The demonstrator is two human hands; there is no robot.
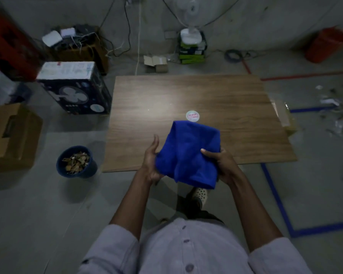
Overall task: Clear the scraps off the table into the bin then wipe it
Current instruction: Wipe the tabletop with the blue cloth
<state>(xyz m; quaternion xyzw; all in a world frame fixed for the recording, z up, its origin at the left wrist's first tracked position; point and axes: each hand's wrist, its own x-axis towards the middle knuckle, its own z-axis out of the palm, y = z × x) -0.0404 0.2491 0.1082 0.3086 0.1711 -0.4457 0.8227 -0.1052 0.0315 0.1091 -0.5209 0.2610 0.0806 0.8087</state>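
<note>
A folded blue cloth (188, 153) hangs in front of me above the near edge of the low wooden table (186, 99). My right hand (220, 165) grips the cloth's right side, thumb on top. My left hand (151, 161) is at the cloth's left edge with its fingers straight and its palm against the fabric. A round white sticker (192, 116) lies on the table just beyond the cloth. On the floor left of the table stands a dark blue bin (75, 162) holding brown scraps (75, 160).
Cardboard boxes (10, 135) and a fan box (75, 89) stand left of the table. A white fan (190, 34) on stacked boxes and cables sit behind it. An orange bucket (325, 44) is far right. Paper litter (333, 113) and blue floor tape (279, 204) lie right of the table.
</note>
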